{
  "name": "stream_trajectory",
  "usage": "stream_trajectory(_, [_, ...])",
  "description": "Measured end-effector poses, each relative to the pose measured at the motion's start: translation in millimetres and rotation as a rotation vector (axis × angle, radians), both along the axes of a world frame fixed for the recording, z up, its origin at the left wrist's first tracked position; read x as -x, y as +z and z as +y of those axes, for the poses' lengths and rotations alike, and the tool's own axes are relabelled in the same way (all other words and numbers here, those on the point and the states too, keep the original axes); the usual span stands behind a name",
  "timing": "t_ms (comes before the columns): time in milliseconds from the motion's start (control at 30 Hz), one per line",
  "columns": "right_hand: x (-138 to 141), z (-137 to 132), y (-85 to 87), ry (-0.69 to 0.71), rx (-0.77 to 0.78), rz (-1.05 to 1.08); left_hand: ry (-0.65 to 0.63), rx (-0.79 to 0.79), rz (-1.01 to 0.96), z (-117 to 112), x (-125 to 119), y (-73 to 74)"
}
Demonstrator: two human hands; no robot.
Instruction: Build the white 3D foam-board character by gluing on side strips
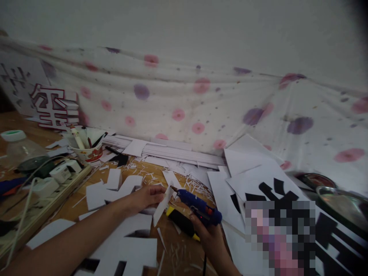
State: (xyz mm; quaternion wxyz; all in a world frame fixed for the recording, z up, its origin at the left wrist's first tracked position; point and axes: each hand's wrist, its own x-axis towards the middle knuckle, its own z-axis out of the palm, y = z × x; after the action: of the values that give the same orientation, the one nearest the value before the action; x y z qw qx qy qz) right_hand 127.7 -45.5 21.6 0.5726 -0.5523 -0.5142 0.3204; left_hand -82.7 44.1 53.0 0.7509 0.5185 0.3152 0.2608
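Note:
My right hand (pixel 211 235) grips a blue glue gun (pixel 198 207) with a black and yellow handle, its nozzle pointing left at a narrow white foam strip (pixel 161 207). My left hand (pixel 146 197) pinches that strip and holds it upright on edge over the wooden table (pixel 178 249). Large white cut-out foam shapes lie beneath and around both hands: one flat piece (pixel 112 189) just left of my left hand, another (pixel 129 249) near the bottom edge.
White paper scraps litter the table. Printed sheets with black characters (pixel 273 188) lie to the right. A cup of pens (pixel 86 147), a plastic jar (pixel 21 151) and a power strip (pixel 54 176) sit at the left. A spotted cloth (pixel 186 111) covers the back wall.

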Motion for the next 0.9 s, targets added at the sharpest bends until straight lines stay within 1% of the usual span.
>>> stream_trajectory(133, [7,-3,3.0,-0.051,0.004,0.051,0.041,0.052,-0.033,0,0,0.0])
stream_trajectory(367, [13,-5,4.5,-0.044,-0.014,0.076,0.079,0.108,-0.070,-1,-2,2.4])
stream_trajectory(500, [9,-4,2.2,0.019,-0.077,0.022,0.050,0.101,-0.083,-2,-3,4.9])
stream_trajectory(667, [4,-5,1.0,0.108,-0.034,-0.063,0.059,0.103,-0.105,0,-2,0.8])
stream_trajectory(833, [6,-8,1.5,0.066,-0.074,-0.048,0.064,0.113,-0.144,2,-1,-4.1])
stream_trajectory(900, [8,-9,3.6,0.087,-0.060,-0.064,0.053,0.108,-0.167,2,-1,-4.6])
